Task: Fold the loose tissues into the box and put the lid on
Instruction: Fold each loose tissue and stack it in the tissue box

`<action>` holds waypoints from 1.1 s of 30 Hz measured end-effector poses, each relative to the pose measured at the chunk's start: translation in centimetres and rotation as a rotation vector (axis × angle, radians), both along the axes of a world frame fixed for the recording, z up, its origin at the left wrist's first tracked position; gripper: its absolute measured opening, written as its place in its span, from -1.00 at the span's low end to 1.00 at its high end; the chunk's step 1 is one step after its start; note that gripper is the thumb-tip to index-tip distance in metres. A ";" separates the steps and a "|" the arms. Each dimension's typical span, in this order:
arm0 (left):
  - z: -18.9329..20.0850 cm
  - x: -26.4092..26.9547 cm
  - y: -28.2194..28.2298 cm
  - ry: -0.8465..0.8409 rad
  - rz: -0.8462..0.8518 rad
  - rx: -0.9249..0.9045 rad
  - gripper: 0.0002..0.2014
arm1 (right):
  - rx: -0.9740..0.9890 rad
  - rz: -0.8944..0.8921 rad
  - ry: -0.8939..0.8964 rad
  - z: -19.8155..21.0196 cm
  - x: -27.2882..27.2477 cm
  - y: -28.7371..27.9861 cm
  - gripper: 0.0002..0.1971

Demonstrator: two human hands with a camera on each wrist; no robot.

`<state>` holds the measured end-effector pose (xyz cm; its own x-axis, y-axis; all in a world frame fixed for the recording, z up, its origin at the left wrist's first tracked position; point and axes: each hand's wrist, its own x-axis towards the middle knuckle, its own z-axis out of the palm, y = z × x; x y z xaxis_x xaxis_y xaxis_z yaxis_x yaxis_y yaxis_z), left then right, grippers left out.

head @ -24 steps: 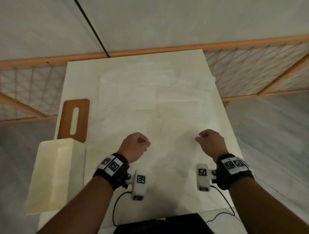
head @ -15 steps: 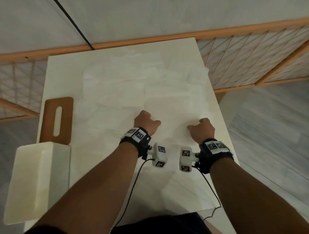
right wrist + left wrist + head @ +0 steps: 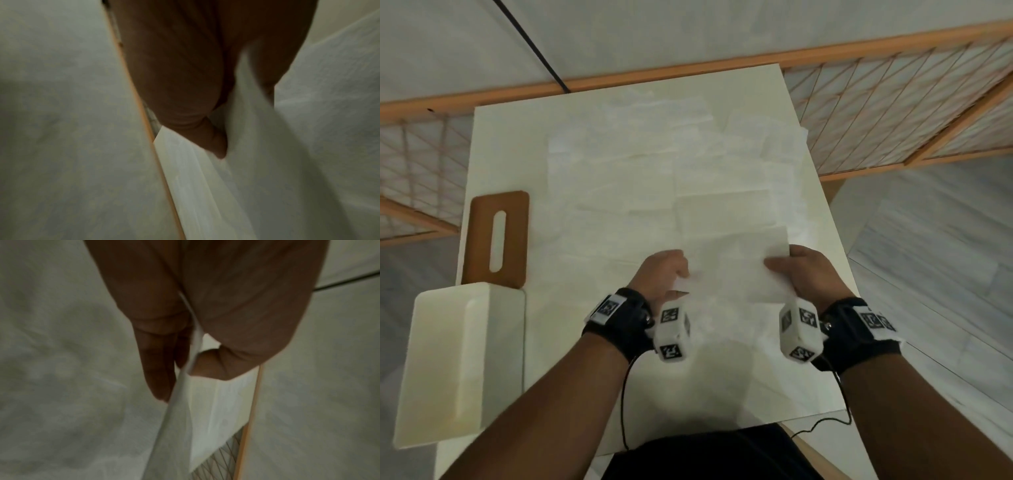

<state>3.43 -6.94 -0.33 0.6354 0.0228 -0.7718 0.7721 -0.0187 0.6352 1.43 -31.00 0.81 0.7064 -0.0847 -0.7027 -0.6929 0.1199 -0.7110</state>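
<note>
While the box (image 3: 458, 363) is sitting near left, the left hand (image 3: 659, 274) and right hand (image 3: 808, 274) are pinching one tissue (image 3: 736, 267) by its side edges.

White tissues (image 3: 722, 192) cover a cream surface (image 3: 510, 150), beside a brown lid (image 3: 517, 236) and cream box (image 3: 448, 370).

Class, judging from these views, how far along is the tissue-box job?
Done: nothing packed that can be seen. In hand: the left hand and right hand pinch one tissue by its sides. Left: the other tissues lie spread on the table; the brown lid lies beside the white box.
</note>
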 end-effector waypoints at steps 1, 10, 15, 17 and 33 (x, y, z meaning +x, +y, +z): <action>-0.3 -0.9 0.8 0.044 0.051 -0.046 -0.88 | 0.035 0.032 -0.020 0.4 -0.5 0.3 -0.85; 1.3 -4.6 5.1 -0.072 -0.056 -0.135 -0.92 | 0.145 0.150 -0.220 2.4 -3.2 1.8 -0.76; 2.1 -5.5 7.2 -0.174 -0.051 -0.193 -0.86 | 0.098 0.196 -0.252 2.9 -3.9 3.2 -0.76; 2.3 -6.0 8.0 -0.212 -0.059 -0.235 -0.79 | 0.098 0.177 -0.268 2.9 -4.1 3.7 -0.76; 3.7 -11.9 12.8 -0.400 0.082 -0.163 -0.67 | 0.309 0.130 -0.150 -0.5 -6.5 5.9 -0.73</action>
<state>-8.48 5.90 3.36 0.8863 -0.0159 -0.4629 0.4594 0.1576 0.8742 -5.11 -25.05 0.27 0.7942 0.2130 -0.5692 -0.6076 0.2625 -0.7496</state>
